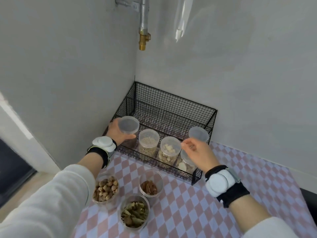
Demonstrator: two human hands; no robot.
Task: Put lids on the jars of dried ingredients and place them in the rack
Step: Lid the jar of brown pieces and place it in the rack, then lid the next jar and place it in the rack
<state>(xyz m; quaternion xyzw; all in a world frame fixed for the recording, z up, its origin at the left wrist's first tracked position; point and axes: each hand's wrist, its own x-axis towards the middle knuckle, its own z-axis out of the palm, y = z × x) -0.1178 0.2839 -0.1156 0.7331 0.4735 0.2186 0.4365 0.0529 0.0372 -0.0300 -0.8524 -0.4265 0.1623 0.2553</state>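
Gripping a lidded jar at the rack's left end, the left hand; right hand loosely curled, holding nothing.

Two plain grey walls meet in a corner. A metal pipe with a brass valve hangs there. A pink-and-white checked cloth covers the surface.

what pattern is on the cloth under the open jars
A diamond check of pink and white on the tablecloth, seen clearly in the head view.
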